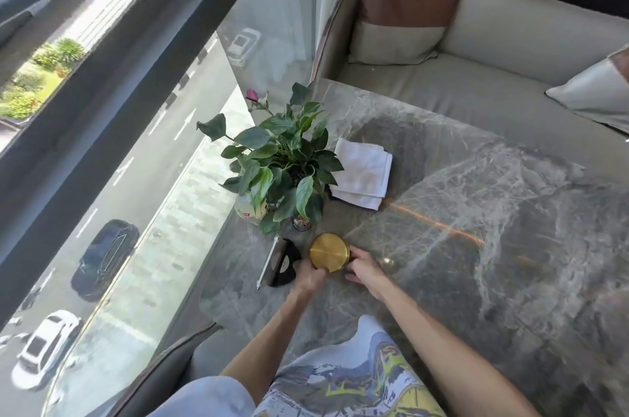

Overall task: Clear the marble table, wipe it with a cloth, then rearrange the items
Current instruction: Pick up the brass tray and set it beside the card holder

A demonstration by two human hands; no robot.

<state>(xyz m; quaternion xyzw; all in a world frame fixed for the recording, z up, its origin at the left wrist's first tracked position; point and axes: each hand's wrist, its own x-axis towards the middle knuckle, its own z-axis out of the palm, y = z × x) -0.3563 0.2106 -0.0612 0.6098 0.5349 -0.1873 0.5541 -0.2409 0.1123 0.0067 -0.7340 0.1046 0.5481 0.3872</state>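
The marble desk (476, 212) runs along a glass window wall on the left; its left edge and rounded near-left corner sit just beside the glass. All items stand in a cluster along that left edge. The centre and right of the desk surface are open, up to the sofa (510, 76) at the far side.

Cluster, far to near: a folded white cloth (362, 178) lies flat; a potted plant (282, 161) stands just left of it, leaves overlapping the cloth's edge; a pale bottle (250, 210) and a small dark glass jar (302, 223) stand under the leaves; a gold round container (329, 252) is nearest.

Both forearms reach forward from the near edge. The left hand (311, 277) grips the container's near-left side; the right hand (364, 268) holds its right side, fingers closed against the wall. The grip of each hand is clamped on the container.

A black object with a white rod (280, 263) stands left of the container, partly hidden by the left hand; its type cannot be determined. The bottle label is unreadable.
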